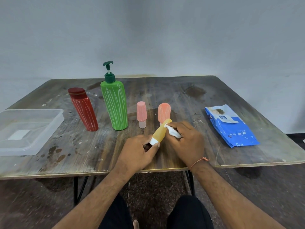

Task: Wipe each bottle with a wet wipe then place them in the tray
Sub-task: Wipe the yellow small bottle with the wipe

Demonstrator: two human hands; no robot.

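Observation:
My left hand (137, 152) grips the white cap end of a small yellow bottle (160, 133), held tilted above the table's front middle. A crumpled white wet wipe (173, 132) is pinched in my right hand (187, 140) and pressed against the bottle's upper side. Behind them a red bottle (83, 109), a tall green pump bottle (114, 104), a small pink bottle (141, 114) and a second, wider pink bottle (164, 112) stand on the table. The clear plastic tray (49, 124) lies at the far left with nothing in it.
A blue pack of wet wipes (231, 128) lies on the right of the worn wooden table (82, 154). A grey wall rises behind the table. My knees show below the table's front edge.

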